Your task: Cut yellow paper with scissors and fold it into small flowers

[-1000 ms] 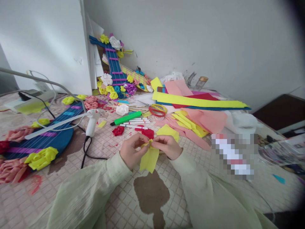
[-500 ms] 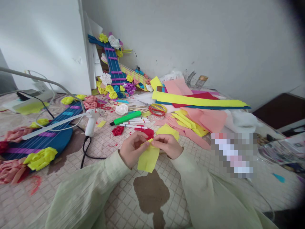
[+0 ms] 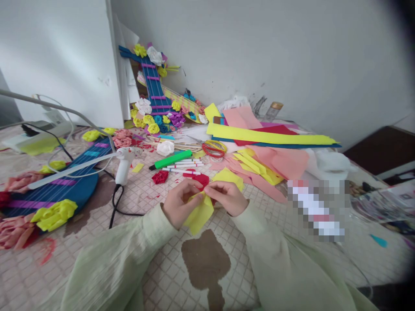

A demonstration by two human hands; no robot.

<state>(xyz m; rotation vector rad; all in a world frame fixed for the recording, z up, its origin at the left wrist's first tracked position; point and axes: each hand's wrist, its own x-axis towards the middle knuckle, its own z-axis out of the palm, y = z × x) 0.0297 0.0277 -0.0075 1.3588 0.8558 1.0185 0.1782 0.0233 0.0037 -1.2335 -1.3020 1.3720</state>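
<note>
A piece of yellow crepe paper [image 3: 199, 214] hangs between my hands above the table, its upper edge bunched at my fingertips. My left hand [image 3: 180, 203] is closed, thumb and fingers pinching the paper from the left. From the other side my right hand [image 3: 228, 198] pinches the same top edge, its fingers closed. Part of the gathered edge is hidden by the fingers. Just behind my hands lie a flat yellow paper piece [image 3: 228, 176] and a red paper piece [image 3: 201, 179]. A crumpled red paper flower [image 3: 160, 177] sits to the left of them.
Left, a white glue gun [image 3: 122, 169] stands with its cord beside a blue paper guitar [image 3: 81, 183] trimmed with paper flowers. Behind my hands are a green marker [image 3: 173, 160], thin pens [image 3: 184, 166], red-handled scissors [image 3: 214, 149] and crepe paper strips [image 3: 272, 134]. A jar [image 3: 272, 111] stands near the wall.
The yellow paper has turned, its lower part swinging to the left. My right fingertips have shifted slightly left. The things on the table have stayed in place.
</note>
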